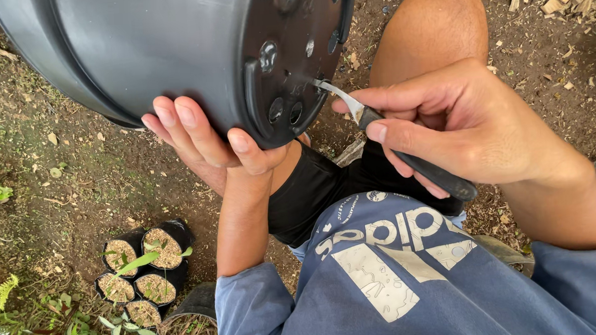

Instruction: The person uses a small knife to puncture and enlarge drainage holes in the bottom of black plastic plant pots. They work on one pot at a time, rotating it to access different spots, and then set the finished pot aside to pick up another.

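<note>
The left hand [201,136] cups a big black plastic pot [164,51] tipped on its side, while the right hand [463,124] presses a knife [379,130] tip into its base.

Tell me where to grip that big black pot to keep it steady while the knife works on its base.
Grip the black pot at the rim of its base, from below, as the left hand does: the pot lies tipped on its side, and the rounded edge there gives fingers a lip. That probably keeps them clear of the knife in the right hand.

Soft, even daylight, faint sheen on the black pot [164,51], sharp focus, perhaps slight edge distortion.
</note>
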Demonstrator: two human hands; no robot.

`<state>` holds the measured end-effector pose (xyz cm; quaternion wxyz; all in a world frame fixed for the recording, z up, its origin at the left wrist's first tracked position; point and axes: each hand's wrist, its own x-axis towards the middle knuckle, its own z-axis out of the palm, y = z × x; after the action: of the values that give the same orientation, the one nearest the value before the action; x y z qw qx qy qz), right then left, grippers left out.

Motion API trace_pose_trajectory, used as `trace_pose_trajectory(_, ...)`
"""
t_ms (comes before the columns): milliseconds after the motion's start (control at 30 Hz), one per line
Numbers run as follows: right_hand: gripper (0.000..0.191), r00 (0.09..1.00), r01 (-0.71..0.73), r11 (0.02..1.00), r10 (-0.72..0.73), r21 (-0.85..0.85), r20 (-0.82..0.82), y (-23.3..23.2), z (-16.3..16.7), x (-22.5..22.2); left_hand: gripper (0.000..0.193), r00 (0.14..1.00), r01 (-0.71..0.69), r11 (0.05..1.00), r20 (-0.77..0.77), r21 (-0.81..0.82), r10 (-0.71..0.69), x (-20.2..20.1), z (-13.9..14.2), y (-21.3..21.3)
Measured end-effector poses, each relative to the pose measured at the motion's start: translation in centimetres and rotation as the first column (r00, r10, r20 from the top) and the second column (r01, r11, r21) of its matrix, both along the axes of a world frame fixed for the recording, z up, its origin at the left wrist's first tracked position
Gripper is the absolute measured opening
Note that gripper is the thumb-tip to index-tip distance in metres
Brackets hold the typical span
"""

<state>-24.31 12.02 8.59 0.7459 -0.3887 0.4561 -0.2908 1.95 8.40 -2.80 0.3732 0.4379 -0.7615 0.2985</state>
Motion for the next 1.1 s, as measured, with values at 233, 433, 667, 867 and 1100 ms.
trace_pose_trajectory(233,0.043,0.926,-0.203,0.952,0.111,-0.229,-0.360,-0.1,0.7,0.2,0.076,1.000,-0.011,1.000,-0.017,0.010,0.011,-0.5,0.2,-0.1)
trace_pose_trajectory(433,0.038,0.846,-0.338,0.796,0.024,-0.501,-0.533,-0.2,1.2,0.8,0.076,1.000,-0.013,0.996,-0.021,0.084,0.015,-0.7,1.1,0.2)
trace_pose_trajectory(667,0.046,0.774,-0.479,0.627,-0.029,-0.615,-0.632,0.1,1.4,1.6,0.078,0.998,-0.051,0.985,-0.031,0.166,0.056,-0.9,1.3,1.0)
trace_pose_trajectory(867,0.062,0.406,-0.820,0.409,-0.081,-0.402,-0.910,1.0,1.3,2.3,0.101,0.995,0.008,0.956,-0.102,0.294,0.023,-0.4,2.1,1.0)
trace_pose_trajectory(1100,0.055,0.370,-0.771,0.422,-0.312,-0.477,-0.875,0.9,2.9,0.4,0.133,0.961,0.128,0.927,-0.275,0.353,-0.028,0.1,3.5,-0.3)
